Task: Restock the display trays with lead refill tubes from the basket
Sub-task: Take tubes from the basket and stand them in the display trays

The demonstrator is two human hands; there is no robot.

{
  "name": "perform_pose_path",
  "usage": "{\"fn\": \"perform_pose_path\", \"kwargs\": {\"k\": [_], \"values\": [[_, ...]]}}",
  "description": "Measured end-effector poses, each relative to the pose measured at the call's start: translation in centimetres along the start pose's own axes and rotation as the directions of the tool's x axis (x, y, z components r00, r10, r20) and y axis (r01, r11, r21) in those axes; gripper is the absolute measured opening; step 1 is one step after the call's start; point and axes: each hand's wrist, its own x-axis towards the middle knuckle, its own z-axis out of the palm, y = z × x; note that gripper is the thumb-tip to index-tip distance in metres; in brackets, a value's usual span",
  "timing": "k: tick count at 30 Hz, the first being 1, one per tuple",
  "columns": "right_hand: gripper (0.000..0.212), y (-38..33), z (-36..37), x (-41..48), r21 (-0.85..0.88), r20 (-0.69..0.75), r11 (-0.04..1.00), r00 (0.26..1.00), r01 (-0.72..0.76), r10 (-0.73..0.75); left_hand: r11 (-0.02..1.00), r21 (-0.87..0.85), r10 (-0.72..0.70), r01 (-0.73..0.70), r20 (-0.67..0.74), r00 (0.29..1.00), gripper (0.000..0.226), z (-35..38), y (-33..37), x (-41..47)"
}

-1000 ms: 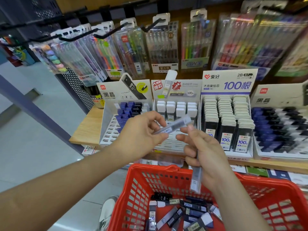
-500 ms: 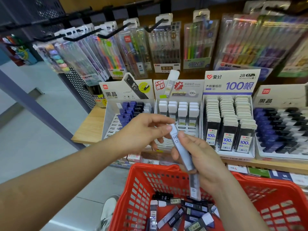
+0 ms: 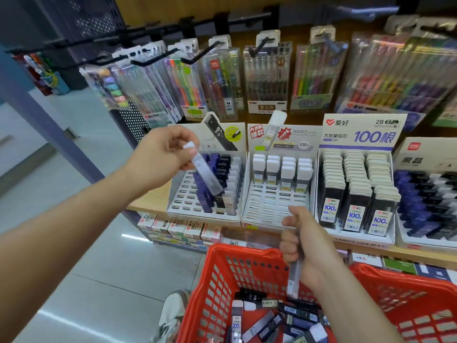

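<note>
My left hand (image 3: 164,154) pinches the white cap of a clear grey lead refill tube (image 3: 207,173) marked HB. The tube slants down over the leftmost display tray (image 3: 188,196), close to that tray's rows of blue, black and white tubes. Over the far rim of the red basket (image 3: 222,280), my right hand (image 3: 305,246) is closed around another clear tube (image 3: 294,278) that points down. Several loose tubes (image 3: 272,318) lie on the basket's floor. The second tray (image 3: 269,206) holds a few rows of white-capped tubes at its back.
Two fuller trays (image 3: 356,194) stand to the right on the wooden shelf (image 3: 148,196). Packs of coloured pens (image 3: 267,78) hang on black hooks above. Boxed stock (image 3: 178,229) sits under the shelf. A shoe (image 3: 173,308) shows on the tiled floor, left of the basket.
My left hand took the HB tube from between both hands and carried it up and left over the leftmost tray. My right hand dropped toward the basket with its other tube.
</note>
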Motion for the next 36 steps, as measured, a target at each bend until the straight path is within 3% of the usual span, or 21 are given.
{"fn": "perform_pose_path", "kwargs": {"k": [3,8,10,15,19,23,29,33,36], "values": [[0.022,1.2,-0.2,0.8,0.122,0.024,0.989,0.996,-0.087,0.085,0.983,0.182,0.045,-0.030,-0.080,0.996,0.025,-1.4,-2.3,0.4],[0.033,0.7,0.6,0.1,0.203,0.075,0.979,0.997,-0.025,0.010,0.889,0.454,0.122,-0.065,-0.098,0.988,0.018,-2.4,-5.6,0.3],[0.046,0.3,0.7,0.2,0.196,0.093,0.980,0.996,-0.033,0.015,0.879,0.475,0.120,-0.028,-0.164,0.979,0.011,-2.7,-6.8,0.3],[0.041,-1.0,1.8,0.5,0.294,0.223,0.956,0.972,0.000,-0.069,0.896,0.443,0.126,-0.017,-0.219,0.968,0.011,-2.1,-8.2,2.4],[0.039,-1.8,2.9,0.5,0.326,0.245,0.945,0.963,0.030,-0.115,0.896,0.441,0.124,-0.041,-0.162,0.979,0.013,-0.6,-9.2,4.5],[0.038,-2.1,3.5,0.5,0.249,0.282,0.968,0.955,0.023,-0.096,0.840,0.528,0.179,-0.128,-0.048,0.983,0.012,0.6,-10.5,5.2],[0.039,-2.5,3.4,0.9,0.218,0.235,0.972,0.963,0.082,-0.134,0.827,0.545,0.170,-0.135,-0.014,0.985,0.013,0.7,-10.9,6.2],[0.031,-2.8,2.9,0.5,0.132,0.245,0.989,0.964,0.069,-0.100,0.784,0.597,0.147,-0.169,0.086,0.985,0.015,0.4,-11.4,6.9],[0.032,-2.8,2.8,0.5,0.037,0.261,0.997,0.963,0.063,-0.071,0.787,0.598,0.137,-0.148,0.066,0.988,0.029,1.1,-11.8,7.3]]}}
